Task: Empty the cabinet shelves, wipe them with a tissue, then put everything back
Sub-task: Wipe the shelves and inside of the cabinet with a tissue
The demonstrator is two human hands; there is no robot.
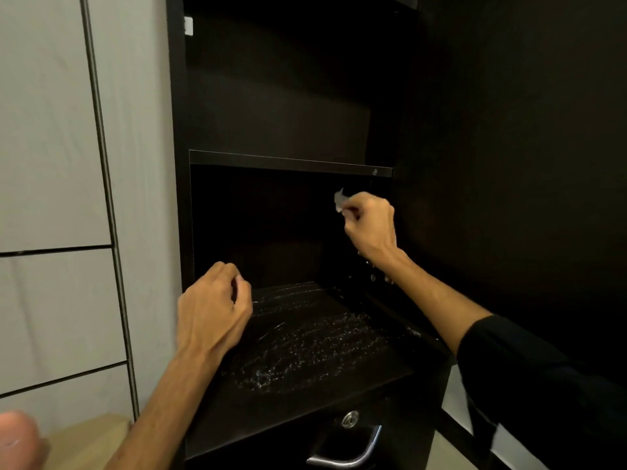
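A dark cabinet stands open in front of me with nothing on its shelves. The lower shelf [339,395] carries scattered water droplets and wet streaks. The upper shelf [288,162] shows only its front edge. My right hand [371,222] is raised inside the lower compartment near the right wall, fingers pinched on a small crumpled tissue [339,199] that sticks out to the left. My left hand [212,310] hovers at the left front of the lower shelf, loosely curled, with nothing visible in it.
Below the shelf is a drawer with a round lock [350,418] and a metal handle [346,452]. The open cabinet door [509,164] fills the right side. Grey wardrobe panels [51,164] are on the left. A light wooden surface [88,439] shows bottom left.
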